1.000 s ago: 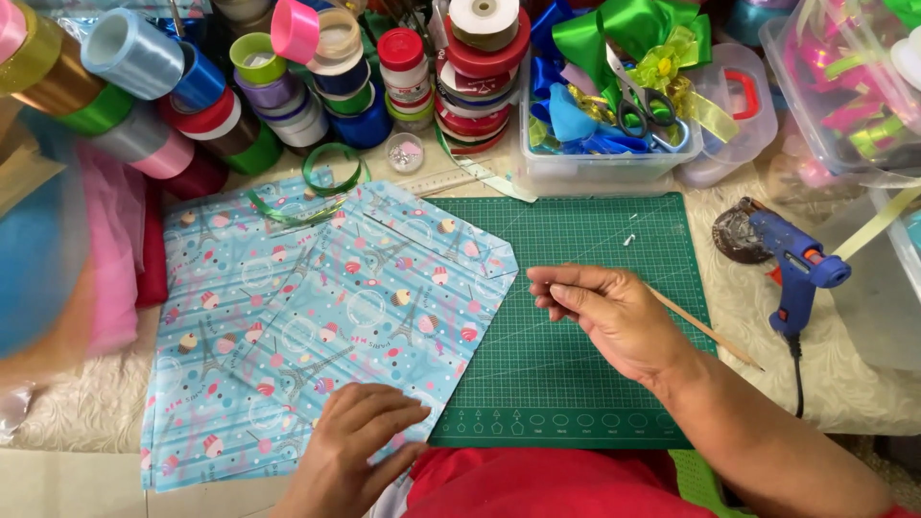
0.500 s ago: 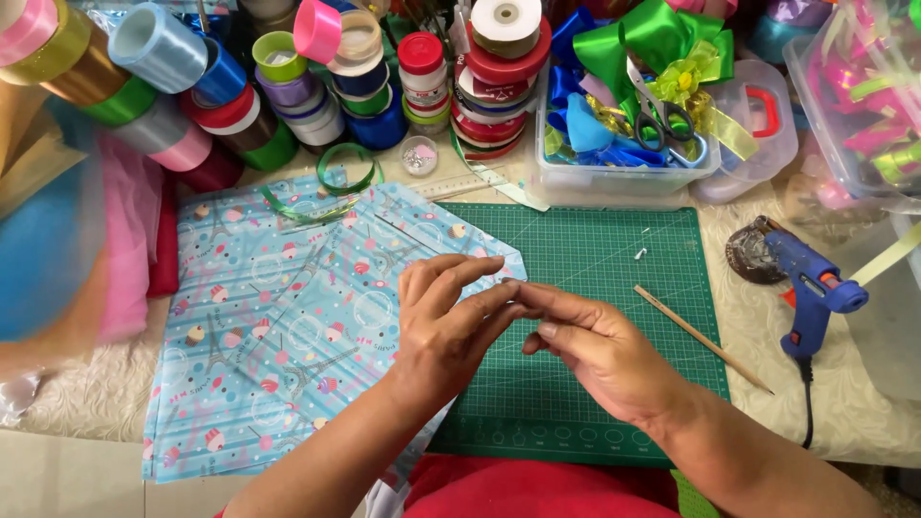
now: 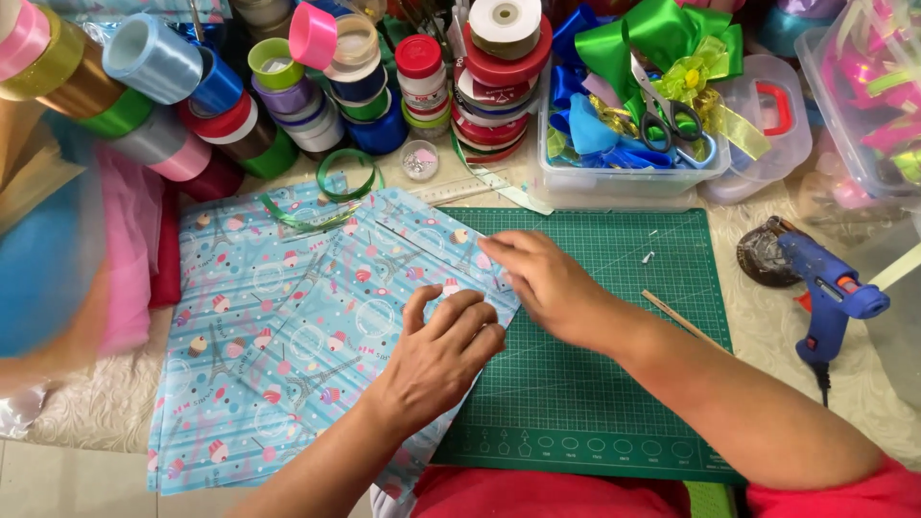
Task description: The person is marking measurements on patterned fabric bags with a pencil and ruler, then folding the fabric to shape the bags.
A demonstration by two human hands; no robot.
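A person's two hands work on a sheet of light blue patterned wrapping paper (image 3: pixel 288 336), printed with small cupcakes and towers, which lies across the centre and lower left of the frame, its right edge overlapping a green cutting mat (image 3: pixel 614 384). The left hand (image 3: pixel 436 360), just below centre, lies flat with fingers spread, pressing the paper down near its right edge. The right hand (image 3: pixel 542 283), at centre, rests on the same edge with fingertips drawn together, seemingly pinching or creasing the paper's border; what, if anything, sits between the fingertips cannot be told.

This looks like the folding or creasing step along the sheet's edge. The next move appears to call for a steady hold from the flat hand while the other runs along the fold line, keeping it straight.

A thin wooden stick (image 3: pixel 686 321) lies on the mat right of the hands. A blue glue gun (image 3: pixel 830 297) rests at the right edge. Stacked ribbon spools (image 3: pixel 288 86) fill the upper left, and a clear box of bows with scissors (image 3: pixel 672 125) sits at upper centre.
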